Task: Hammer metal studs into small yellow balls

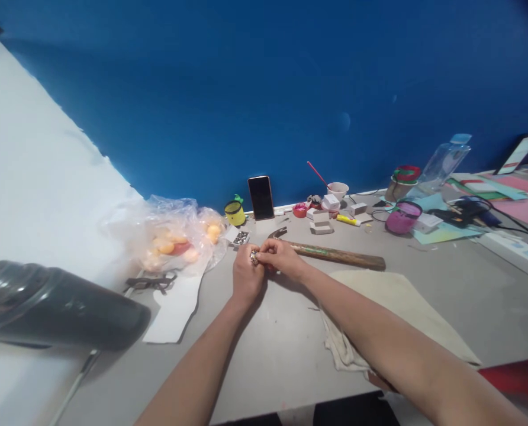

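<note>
My left hand (245,277) and my right hand (280,258) meet over the grey table (255,355), fingers closed together around a small sparkly object (254,257) pinched between them. It is too small to name. Just behind my hands lies a claw hammer (335,255) with a wooden handle, its head near my right knuckles. A small tray of tiny beads or stones (241,238) sits just beyond my left hand.
A clear plastic bag of orange and red items (175,239) lies left. A phone (261,197) leans on the blue wall. Cloth (392,307) is under my right forearm. Cups, small boxes, a bottle and papers crowd the right. A black cylinder (55,307) lies near left.
</note>
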{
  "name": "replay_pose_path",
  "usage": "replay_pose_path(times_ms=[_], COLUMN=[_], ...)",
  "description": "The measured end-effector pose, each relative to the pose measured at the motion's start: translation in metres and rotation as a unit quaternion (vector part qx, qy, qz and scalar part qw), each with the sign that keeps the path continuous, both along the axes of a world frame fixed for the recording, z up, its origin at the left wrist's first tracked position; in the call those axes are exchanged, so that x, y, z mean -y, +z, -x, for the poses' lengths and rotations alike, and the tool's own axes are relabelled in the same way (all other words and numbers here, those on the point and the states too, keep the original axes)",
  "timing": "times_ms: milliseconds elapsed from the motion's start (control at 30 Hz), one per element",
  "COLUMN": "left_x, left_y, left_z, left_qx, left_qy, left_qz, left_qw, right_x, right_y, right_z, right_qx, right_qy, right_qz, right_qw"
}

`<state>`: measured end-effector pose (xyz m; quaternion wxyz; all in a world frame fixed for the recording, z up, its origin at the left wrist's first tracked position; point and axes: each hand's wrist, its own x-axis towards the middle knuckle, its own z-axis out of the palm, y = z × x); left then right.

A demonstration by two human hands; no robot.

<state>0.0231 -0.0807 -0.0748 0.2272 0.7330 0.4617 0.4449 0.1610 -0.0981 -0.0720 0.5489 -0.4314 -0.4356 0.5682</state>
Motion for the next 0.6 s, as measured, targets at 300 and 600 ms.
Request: replay_pose_path(times_ms=[300, 600], left_x=[0.001, -0.009], left_y=[0.006, 0.011], left_z=[-0.002, 0.001], left_qx=[0.128, 0.333], left_qy=[-0.079, -0.151], left_qz=[0.155, 0.284], left_qw=[0.976, 0.886], right_x=[-0.004, -0.001], right_y=[0.003, 0.012], right_z=[-0.008, -0.035], right_qx=[-0.004, 0.627], right_qy=[-0.045, -0.176], right_qz=[-0.025, -0.072], right_qw=[0.999, 0.755])
